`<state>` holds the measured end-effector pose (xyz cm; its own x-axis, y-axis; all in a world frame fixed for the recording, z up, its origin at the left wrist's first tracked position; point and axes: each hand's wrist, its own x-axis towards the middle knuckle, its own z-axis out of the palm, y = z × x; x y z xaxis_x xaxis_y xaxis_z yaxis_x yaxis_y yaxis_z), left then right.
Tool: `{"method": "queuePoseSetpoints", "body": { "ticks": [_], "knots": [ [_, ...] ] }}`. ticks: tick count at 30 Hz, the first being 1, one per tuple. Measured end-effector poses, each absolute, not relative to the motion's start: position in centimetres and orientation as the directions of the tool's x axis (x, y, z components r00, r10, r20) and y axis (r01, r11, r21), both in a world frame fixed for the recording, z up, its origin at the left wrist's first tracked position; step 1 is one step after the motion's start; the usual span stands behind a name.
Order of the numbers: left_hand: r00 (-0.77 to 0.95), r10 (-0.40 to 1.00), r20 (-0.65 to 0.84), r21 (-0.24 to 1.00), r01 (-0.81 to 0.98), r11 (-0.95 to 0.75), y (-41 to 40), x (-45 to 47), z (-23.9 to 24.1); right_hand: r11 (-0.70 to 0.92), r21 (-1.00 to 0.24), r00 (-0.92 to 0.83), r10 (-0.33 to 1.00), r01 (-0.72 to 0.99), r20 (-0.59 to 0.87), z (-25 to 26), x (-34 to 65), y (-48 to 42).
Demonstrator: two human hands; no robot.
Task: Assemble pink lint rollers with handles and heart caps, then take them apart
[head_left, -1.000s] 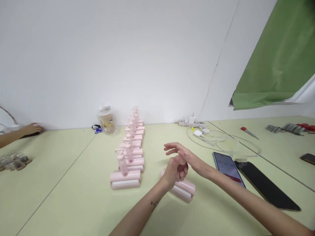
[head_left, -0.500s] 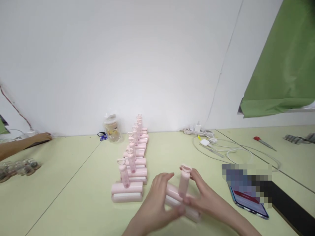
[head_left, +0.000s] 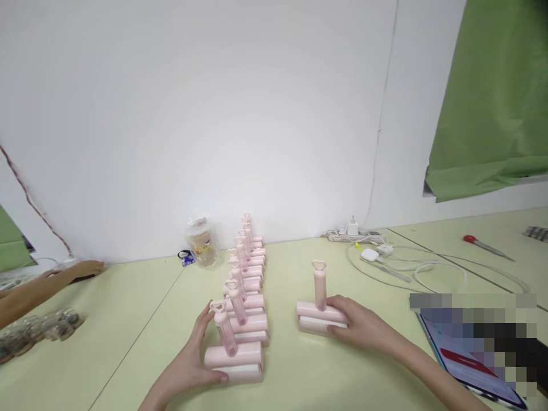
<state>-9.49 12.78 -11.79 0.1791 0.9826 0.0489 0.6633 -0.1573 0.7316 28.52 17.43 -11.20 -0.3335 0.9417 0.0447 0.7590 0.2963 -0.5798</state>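
A row of several pink lint rollers (head_left: 246,268) with heart-topped handles stands on the pale green table (head_left: 141,319), running away from me. My left hand (head_left: 192,365) cups the left end of the nearest roller in the row (head_left: 233,357), thumb under its front edge. My right hand (head_left: 363,328) grips the right end of a separate pink roller (head_left: 319,311) that stands upright to the right of the row, handle pointing up.
A phone (head_left: 466,357) lies at the right. A power strip (head_left: 346,234), white cables and a red-handled screwdriver (head_left: 483,244) lie behind. A clear jar (head_left: 200,242) stands by the wall. Another person's hand (head_left: 81,268) rests at far left, near clear small jars (head_left: 38,328).
Both hands held the separate roller a moment ago. Now it stands upright farther back under my right hand, and my left hand has moved left onto the nearest roller in the row.
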Motion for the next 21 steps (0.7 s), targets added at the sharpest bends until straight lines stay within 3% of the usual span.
{"method": "queuePoseSetpoints", "body": {
  "ticks": [5, 11, 21],
  "knots": [
    [0.306, 0.948, -0.086, 0.793, 0.598, -0.121, 13.9, -8.9, -11.8, 0.289, -0.592, -0.308, 0.949, 0.752, 0.071, -11.5, 27.0, 21.7],
    [0.261, 0.957, -0.125, 0.801, 0.596, -0.058, 12.6, -6.9, -11.8, 0.339, -0.571, -0.35, 0.932, 0.748, 0.096, -11.5, 25.4, 27.9],
    [0.527, 0.85, 0.026, 0.834, 0.457, -0.309, 13.2, 0.7, -9.4, 0.535, -0.536, -0.589, 0.804, 0.653, 0.084, -10.7, 27.0, 31.7]
  ]
}}
